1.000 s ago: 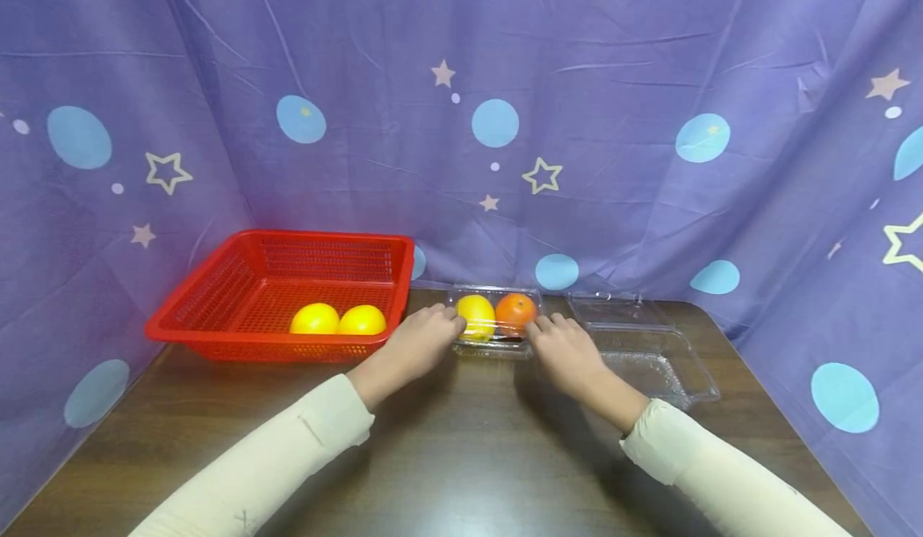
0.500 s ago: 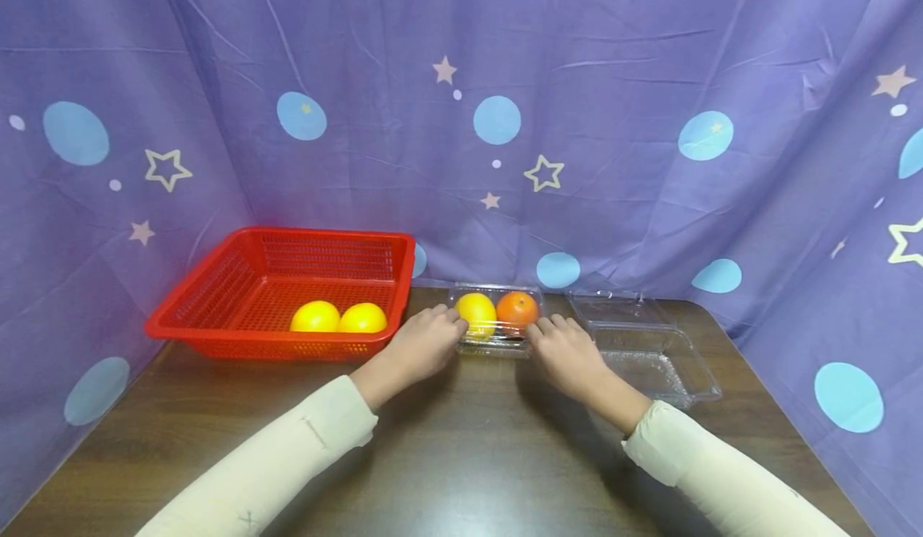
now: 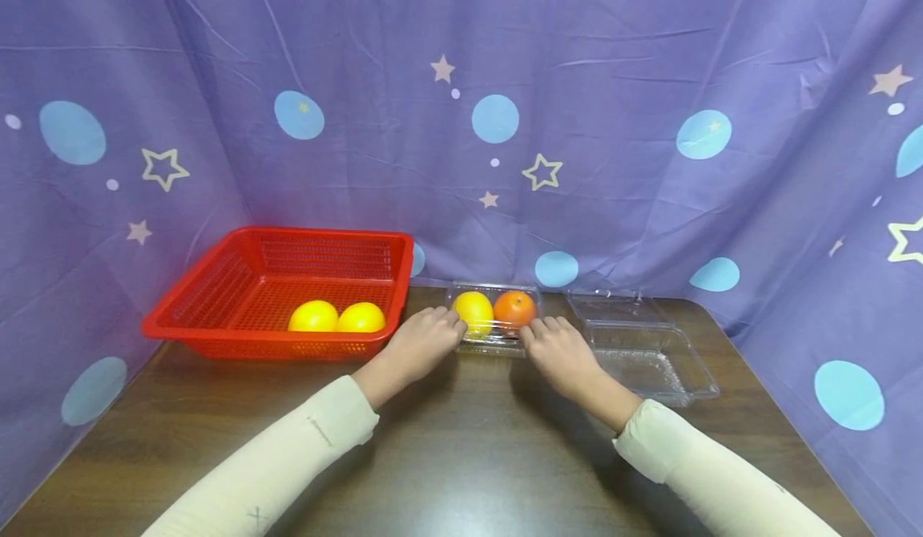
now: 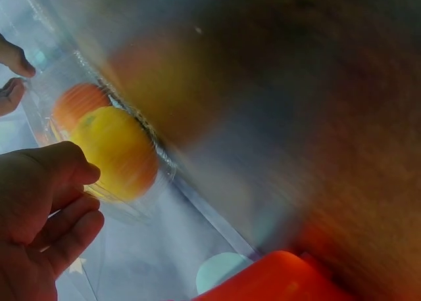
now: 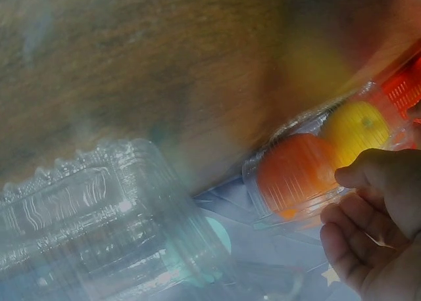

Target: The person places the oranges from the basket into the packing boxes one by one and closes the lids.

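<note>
A clear plastic clamshell box [image 3: 497, 346] stands at the back middle of the table. Inside it a yellow round fruit [image 3: 473, 313] sits to the left of an orange-coloured fruit [image 3: 515, 310], both behind clear plastic. My left hand [image 3: 429, 342] pinches the box's edge at its left front corner, thumb against fingers in the left wrist view. At the opposite front corner, my right hand [image 3: 561, 354] pinches the edge likewise. In the right wrist view, plastic covers the orange-coloured fruit [image 5: 296, 169] beside the right thumb.
To the left stands a red slotted basket [image 3: 288, 346], with two yellow fruits [image 3: 313, 316] near its front right corner. A second clear box [image 3: 649, 369] lies on the right, its lid [image 3: 616, 306] folded back. A purple curtain [image 3: 404, 160] hangs close behind everything.
Both hands stay at the box's front corners. The right hand has slid very slightly left; the fruits keep their places in the box.
</note>
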{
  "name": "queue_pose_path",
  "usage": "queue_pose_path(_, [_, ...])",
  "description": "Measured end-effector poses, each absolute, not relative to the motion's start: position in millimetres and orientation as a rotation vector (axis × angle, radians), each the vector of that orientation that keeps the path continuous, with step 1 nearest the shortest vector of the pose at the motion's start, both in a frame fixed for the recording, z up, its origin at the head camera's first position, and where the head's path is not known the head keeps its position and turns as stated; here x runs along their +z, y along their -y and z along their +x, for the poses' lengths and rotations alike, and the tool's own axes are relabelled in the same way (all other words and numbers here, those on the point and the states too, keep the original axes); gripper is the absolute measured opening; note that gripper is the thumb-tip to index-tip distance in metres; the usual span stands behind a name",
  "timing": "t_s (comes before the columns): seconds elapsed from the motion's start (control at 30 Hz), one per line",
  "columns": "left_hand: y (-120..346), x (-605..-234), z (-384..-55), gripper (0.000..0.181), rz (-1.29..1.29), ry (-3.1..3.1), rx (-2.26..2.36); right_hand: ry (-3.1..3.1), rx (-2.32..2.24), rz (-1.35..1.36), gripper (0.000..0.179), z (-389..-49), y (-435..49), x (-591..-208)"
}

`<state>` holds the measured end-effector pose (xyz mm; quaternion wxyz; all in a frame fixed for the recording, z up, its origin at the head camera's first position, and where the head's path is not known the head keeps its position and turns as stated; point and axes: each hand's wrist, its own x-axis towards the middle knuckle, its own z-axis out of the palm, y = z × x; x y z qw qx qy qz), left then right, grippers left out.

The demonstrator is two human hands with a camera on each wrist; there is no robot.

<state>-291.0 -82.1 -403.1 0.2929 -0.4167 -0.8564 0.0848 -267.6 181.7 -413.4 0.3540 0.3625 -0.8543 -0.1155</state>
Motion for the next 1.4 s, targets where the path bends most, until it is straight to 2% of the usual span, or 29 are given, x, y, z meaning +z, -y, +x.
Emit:
queue_pose_path(0.67, [84, -401, -292, 0.012, -1.138, 2.298, 0.172, 2.266, -0.272, 0.959, 0.015, -270, -181, -412])
queue_pose_path(0.9, [83, -401, -293, 0.011, -1.140, 2.282, 0.142, 2.251, -0.263, 0.949, 0.020, -271, -181, -413])
queue_pose_path(1.23, [82, -398, -289, 0.005, -1.108, 2.323, 0.136, 2.283, -0.180, 0.943, 0.013, -268, -182, -411])
queue_pose_path(1.4, [79, -394, -287, 0.016, -1.066, 2.353, 0.055, 2.318, -0.057, 0.908, 0.017, -266, -180, -402])
